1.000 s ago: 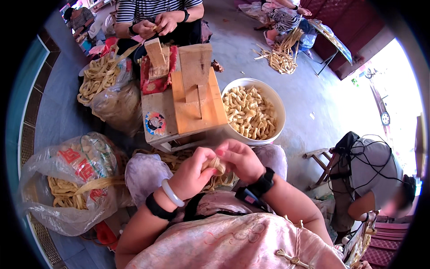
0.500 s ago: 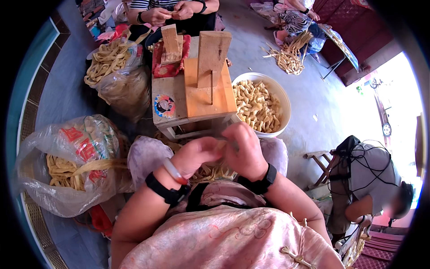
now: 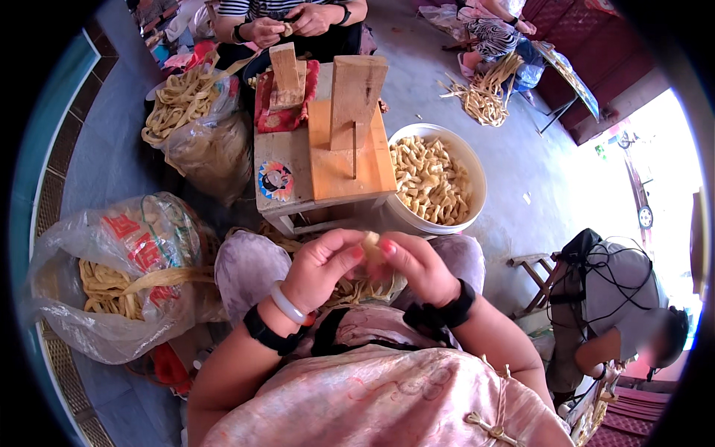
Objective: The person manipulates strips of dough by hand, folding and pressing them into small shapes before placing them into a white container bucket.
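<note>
My left hand point(image 3: 328, 262) and my right hand point(image 3: 421, 270) meet above my lap, both closed. Between their thumbs and fingers they pinch a small folded piece of pale yellow strip point(image 3: 370, 244); its lower part is blurred and partly hidden. Loose strips point(image 3: 357, 289) lie beneath my hands. Beyond them stands a low table point(image 3: 292, 201) with an upright wooden block point(image 3: 357, 89) on a wooden board point(image 3: 324, 175). To its right, a white bucket point(image 3: 482, 195) holds many small folded yellow pieces point(image 3: 432, 175).
At left, a clear plastic bag point(image 3: 112, 335) holds coiled strips point(image 3: 108, 287), one trailing toward my lap. Another strip-filled bag point(image 3: 208, 156) stands behind it. Across the table a person's hands point(image 3: 287, 28) work a small piece. Another person point(image 3: 622, 298) bends at right near a wooden stool point(image 3: 532, 279).
My hands have turned so both thumbs face up, with the folded piece now showing between them. My right hand has lowered and moved slightly right. The person opposite has shifted their hands a little.
</note>
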The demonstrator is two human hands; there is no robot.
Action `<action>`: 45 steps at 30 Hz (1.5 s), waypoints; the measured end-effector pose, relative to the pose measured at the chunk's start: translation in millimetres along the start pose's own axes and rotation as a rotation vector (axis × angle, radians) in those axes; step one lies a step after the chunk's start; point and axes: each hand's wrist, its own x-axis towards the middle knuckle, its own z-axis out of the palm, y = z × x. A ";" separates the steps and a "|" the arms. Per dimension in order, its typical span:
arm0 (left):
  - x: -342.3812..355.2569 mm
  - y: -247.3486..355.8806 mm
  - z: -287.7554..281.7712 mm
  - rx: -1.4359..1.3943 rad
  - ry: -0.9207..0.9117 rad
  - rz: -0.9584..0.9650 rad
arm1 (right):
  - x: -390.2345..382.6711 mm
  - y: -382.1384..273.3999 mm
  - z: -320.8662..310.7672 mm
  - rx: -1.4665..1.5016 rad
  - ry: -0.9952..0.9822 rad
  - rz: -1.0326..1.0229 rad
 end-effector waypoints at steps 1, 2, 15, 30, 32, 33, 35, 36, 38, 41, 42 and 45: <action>1.2 1.8 -0.5 0.037 -0.018 -0.027 | 2.3 -1.0 -2.3 -0.605 0.043 -0.311; 2.4 3.8 -0.6 0.074 -0.037 -0.054 | 5.2 -0.8 -4.5 -1.208 0.089 -0.625; 14.6 27.8 -15.5 0.661 0.184 0.279 | 3.7 -14.8 -1.5 -0.959 0.063 -0.829; 28.2 29.8 -43.5 0.268 -0.091 0.019 | 3.2 -32.9 -6.1 -1.062 0.127 -0.780; 37.7 34.3 -39.1 0.461 -0.050 -0.011 | 16.1 -30.1 -20.2 -1.134 0.118 -0.764; 42.4 30.9 -38.0 0.487 -0.007 0.033 | 22.9 -28.2 -23.4 -1.176 0.166 -0.782; 55.9 28.1 -40.9 0.503 0.049 0.068 | 38.8 -30.6 -26.6 -1.174 0.249 -0.790; 63.3 28.0 -42.2 0.519 0.102 0.103 | 48.3 -35.2 -28.5 -1.174 0.247 -0.790; 75.3 32.7 -41.5 0.557 0.164 0.160 | 66.6 -43.9 -30.6 -1.200 0.284 -0.919; 93.3 33.2 -46.3 0.575 0.378 0.231 | 89.5 -49.0 -25.3 -1.215 0.382 -0.846; 100.3 20.9 -55.2 0.579 0.381 0.229 | 99.0 -48.9 -28.0 -1.267 0.418 -0.864; 101.9 1.0 -63.6 0.922 0.411 0.093 | 107.4 -23.8 -67.7 -1.409 0.449 -0.716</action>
